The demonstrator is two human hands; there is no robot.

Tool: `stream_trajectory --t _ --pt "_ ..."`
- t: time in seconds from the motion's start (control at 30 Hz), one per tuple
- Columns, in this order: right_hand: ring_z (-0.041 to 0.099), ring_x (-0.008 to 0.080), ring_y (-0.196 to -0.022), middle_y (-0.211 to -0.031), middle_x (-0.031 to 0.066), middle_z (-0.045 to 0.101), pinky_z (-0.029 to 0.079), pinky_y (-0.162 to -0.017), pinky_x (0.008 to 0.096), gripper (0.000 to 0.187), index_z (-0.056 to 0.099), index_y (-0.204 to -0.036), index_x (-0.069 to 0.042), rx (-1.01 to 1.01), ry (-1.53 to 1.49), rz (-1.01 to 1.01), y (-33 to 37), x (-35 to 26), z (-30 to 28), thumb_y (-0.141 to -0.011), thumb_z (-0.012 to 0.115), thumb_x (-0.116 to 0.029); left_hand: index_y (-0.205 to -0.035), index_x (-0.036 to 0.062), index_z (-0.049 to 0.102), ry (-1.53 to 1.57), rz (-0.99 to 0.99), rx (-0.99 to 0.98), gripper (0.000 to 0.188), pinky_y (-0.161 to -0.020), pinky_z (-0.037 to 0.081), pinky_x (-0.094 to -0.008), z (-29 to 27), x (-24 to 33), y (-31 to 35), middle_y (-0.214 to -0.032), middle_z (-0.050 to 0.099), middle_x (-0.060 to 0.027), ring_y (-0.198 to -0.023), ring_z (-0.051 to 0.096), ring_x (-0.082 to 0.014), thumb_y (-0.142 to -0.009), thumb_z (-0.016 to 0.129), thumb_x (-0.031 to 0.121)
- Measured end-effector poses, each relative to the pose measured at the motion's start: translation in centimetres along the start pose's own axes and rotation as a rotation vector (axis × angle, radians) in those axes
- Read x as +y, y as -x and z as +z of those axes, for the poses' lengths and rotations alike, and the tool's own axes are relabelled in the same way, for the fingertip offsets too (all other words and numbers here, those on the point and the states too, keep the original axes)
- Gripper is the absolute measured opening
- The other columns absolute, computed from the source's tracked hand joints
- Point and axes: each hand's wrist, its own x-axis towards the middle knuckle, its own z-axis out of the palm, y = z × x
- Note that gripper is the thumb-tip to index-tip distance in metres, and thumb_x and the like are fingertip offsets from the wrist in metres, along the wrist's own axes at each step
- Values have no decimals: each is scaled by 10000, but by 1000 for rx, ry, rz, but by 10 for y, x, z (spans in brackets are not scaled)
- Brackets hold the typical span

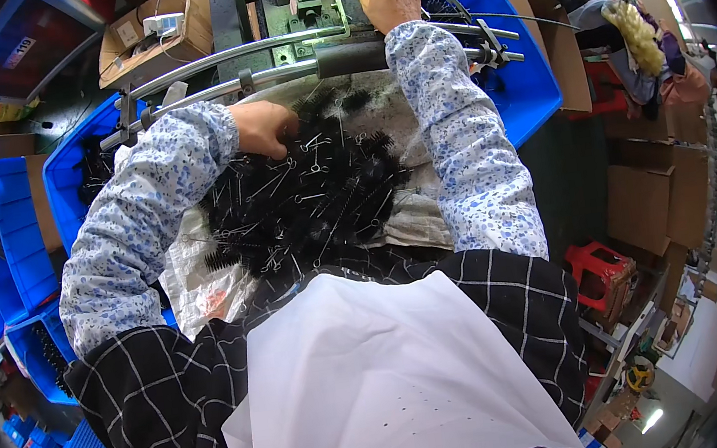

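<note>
Nearest, a tangled heap of black twisted-wire brushes (311,198), many with looped ends, is spread over a pale cloth (420,212) at the lap. At its upper left edge the left hand (268,129) is placed, fingers curled and partly closed; whether a brush is pinched cannot be told. Beyond it, two metal rails (222,57) are crossed by the right forearm, and the right hand (391,0) is held at the bench machine (309,6) with fingers bent, beside dark bristles; its grip cannot be made out. Brushes are probably best lifted singly by a free loop, so that neighbours are not dragged along, and fingertips should be kept clear of the mechanism.
</note>
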Motion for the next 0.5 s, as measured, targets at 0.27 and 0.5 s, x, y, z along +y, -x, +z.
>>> stream_trajectory --t 0.27,0.5 --pt "530 245 -955 -1033 39 562 419 -817 398 344 584 -1129 -224 -57 191 -26 -5 -2 -7 -793 595 -297 -969 -10 555 -76 -8 245 339 -809 444 -388 2 4 25 -896 591 -180 -903 563 -328 -691 621 171" --pt "530 279 -1033 -1045 106 604 411 -842 433 407 602 -1097 -125 -27 154 113 12 13 -13 -734 592 -308 -1001 22 532 -19 110 571 252 -672 446 -284 -21 26 77 -919 528 -96 -732 533 -182 -767 616 68"
